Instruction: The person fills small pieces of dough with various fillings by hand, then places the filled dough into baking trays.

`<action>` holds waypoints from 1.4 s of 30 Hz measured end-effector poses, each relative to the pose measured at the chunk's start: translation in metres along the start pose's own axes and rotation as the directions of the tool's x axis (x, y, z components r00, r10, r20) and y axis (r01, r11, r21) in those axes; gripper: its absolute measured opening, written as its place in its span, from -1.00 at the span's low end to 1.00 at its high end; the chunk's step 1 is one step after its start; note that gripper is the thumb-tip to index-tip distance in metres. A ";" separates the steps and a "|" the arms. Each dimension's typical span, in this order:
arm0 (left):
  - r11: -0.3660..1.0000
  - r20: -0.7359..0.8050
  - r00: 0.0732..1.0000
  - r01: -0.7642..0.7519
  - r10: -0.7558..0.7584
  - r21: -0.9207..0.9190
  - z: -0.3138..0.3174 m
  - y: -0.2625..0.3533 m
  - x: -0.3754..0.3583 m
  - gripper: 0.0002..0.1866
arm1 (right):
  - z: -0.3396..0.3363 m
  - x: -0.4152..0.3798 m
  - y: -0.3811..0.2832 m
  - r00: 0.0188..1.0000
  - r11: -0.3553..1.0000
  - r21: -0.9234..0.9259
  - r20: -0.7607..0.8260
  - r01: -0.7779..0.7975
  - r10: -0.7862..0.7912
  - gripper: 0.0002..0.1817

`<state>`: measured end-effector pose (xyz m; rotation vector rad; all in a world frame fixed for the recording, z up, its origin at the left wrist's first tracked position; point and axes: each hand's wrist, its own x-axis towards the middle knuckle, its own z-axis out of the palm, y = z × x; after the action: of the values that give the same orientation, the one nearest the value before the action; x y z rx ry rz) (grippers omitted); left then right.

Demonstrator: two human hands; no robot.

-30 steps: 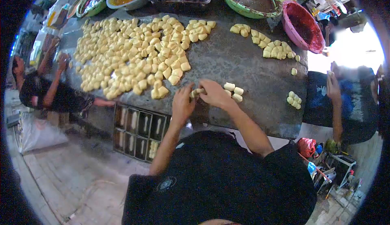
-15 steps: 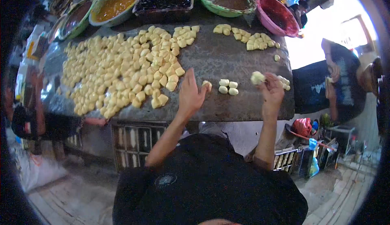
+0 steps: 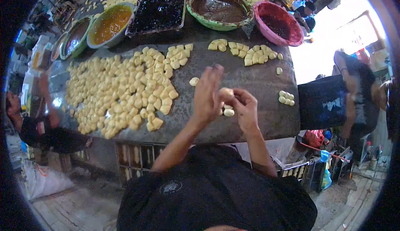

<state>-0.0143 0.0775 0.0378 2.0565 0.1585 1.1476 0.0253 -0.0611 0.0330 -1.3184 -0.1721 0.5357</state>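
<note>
My left hand [image 3: 207,95] is over the dark table with its fingers stretched out, its inner edge beside a pale dough ball [image 3: 226,94]. My right hand [image 3: 246,109] pinches that ball between thumb and fingers. Just below, between the hands, a few dough balls [image 3: 228,112] lie partly hidden. Another single ball [image 3: 194,81] rests left of my left hand. A large spread of dough pieces [image 3: 121,89] covers the table's left part. To the right sits a small cluster of dough balls [image 3: 286,98].
Along the back stand an orange-filled bowl [image 3: 110,24], a dark-filled tray [image 3: 158,14], a green bowl [image 3: 220,8] and a pink bowl [image 3: 278,23]. More dough pieces [image 3: 256,55] lie before them. People stand at the table's left and right sides.
My right hand has moved left with its dough ball, close to my left hand. My left hand has shifted slightly right and up. The camera view has tilted a little.
</note>
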 end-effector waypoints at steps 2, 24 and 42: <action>0.960 0.131 0.952 -0.270 0.277 -0.068 0.002 0.007 0.008 -0.50 | -0.012 -0.001 -0.004 0.961 0.980 0.149 0.261 -0.130 0.088 -0.76; 0.595 0.342 0.763 0.644 -0.549 -0.482 0.032 -0.009 0.006 0.28 | -0.012 0.395 -0.074 0.735 0.382 -0.628 0.571 0.677 -0.364 -0.69; 0.665 0.005 0.777 0.542 -0.629 -0.514 -0.059 0.022 -0.051 -0.63 | 0.039 0.381 -0.093 0.486 0.750 -0.508 0.826 0.424 0.285 -0.67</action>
<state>-0.0948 0.0723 0.0361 1.2907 0.5275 0.8309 0.3649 0.1363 0.0633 -1.5848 -1.4373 1.1316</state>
